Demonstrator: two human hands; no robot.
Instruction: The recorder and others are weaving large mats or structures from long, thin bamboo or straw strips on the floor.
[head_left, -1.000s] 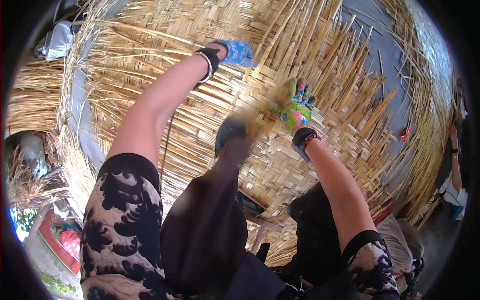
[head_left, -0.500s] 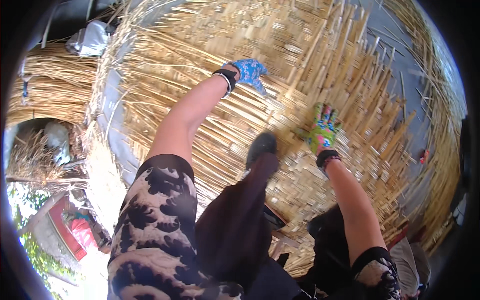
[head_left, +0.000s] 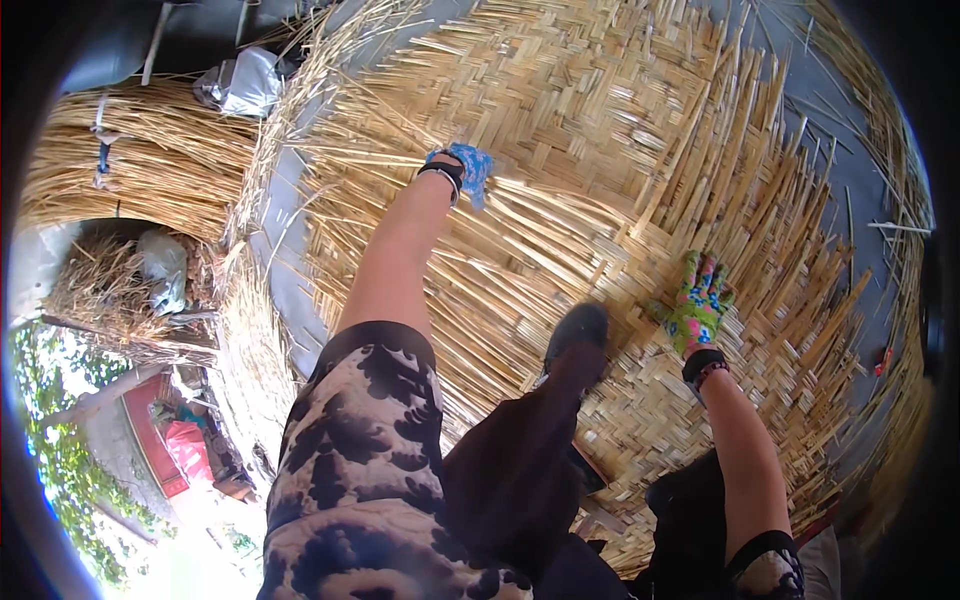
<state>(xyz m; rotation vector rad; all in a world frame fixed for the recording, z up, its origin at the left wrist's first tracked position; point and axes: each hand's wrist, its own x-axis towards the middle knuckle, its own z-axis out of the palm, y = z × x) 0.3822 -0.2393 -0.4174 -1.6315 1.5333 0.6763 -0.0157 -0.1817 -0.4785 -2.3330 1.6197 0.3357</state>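
You are holding your right hand (head_left: 697,305) wide-fingered over the woven mat (head_left: 575,110), inside its ragged edge beside grey floor (head_left: 866,205). Your left hand (head_left: 470,172) is reaching over strips (head_left: 540,235); finger state indiscernible.

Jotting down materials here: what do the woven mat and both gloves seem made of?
Woven mat: probably split reed or cane, slightly shiny, going by flat, straw-coloured interlacing. Blue glove and green glove: likely fabric, matte, from the printed-looking patterns; any coating unclear.
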